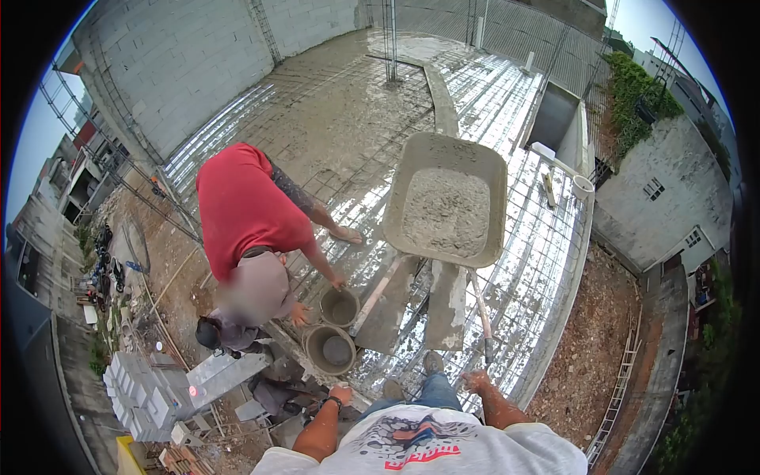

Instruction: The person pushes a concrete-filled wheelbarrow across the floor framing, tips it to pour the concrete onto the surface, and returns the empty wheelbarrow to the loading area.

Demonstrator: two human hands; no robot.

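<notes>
A wheelbarrow (500, 182) stands ahead of me, its tub holding wet concrete (447, 210). Its two handles point back toward me. My right hand (476, 381) is just behind the end of the right handle (481, 313), apart from it, fingers loosely open. Away from the left handle (376, 297), my left hand (340, 393) hangs by my side with curled fingers and nothing visible in them. Two buckets stand to the left of the left handle: a farther bucket (324, 299) and a nearer bucket (311, 348). A bent-over co-worker in a red shirt (245, 198) reaches to both.
Planks (447, 305) lie under the wheelbarrow across a rebar grid (522, 293) over shiny metal decking. Wet concrete (324, 99) covers the far left. A rectangular opening (554, 119) is at right. The slab edge (566, 317) drops to rubble. Another person (229, 336) is below left.
</notes>
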